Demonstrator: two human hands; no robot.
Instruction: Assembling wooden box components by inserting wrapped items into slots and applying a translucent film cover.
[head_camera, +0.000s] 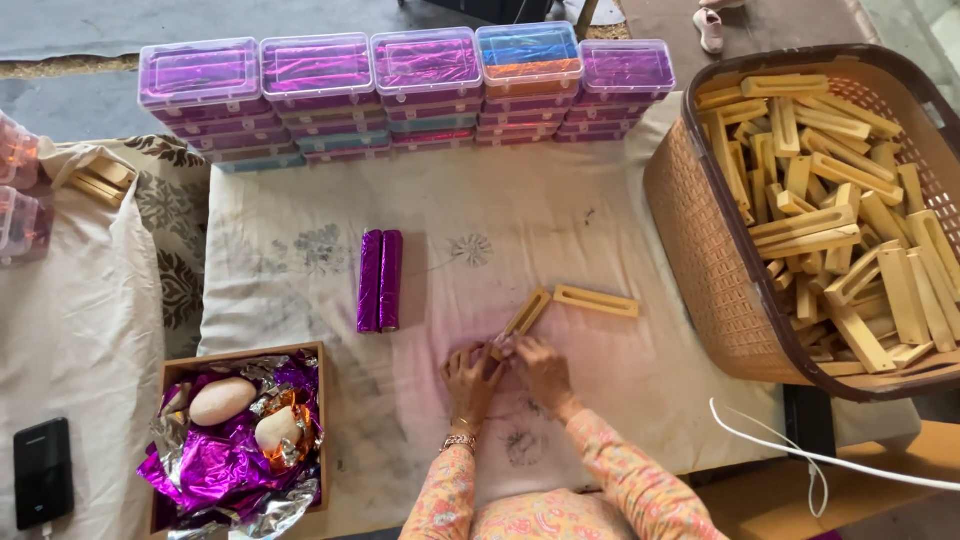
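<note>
My left hand (470, 378) and my right hand (541, 368) meet over the cloth-covered table (600, 200), both closed on the near end of a slotted wooden piece (528, 312) that points away from me. A small bit of something shiny shows between my fingers. A second slotted wooden piece (596, 300) lies flat just right of it. Two purple foil-wrapped rolls (380, 280) lie side by side to the left.
A brown basket (700, 240) on the right holds several wooden pieces. Stacked clear boxes with purple contents (400, 90) line the far edge. A wooden box (240, 358) of purple foil and pale lumps sits near left. A black phone (43, 472) and a white cable (820, 462) lie nearby.
</note>
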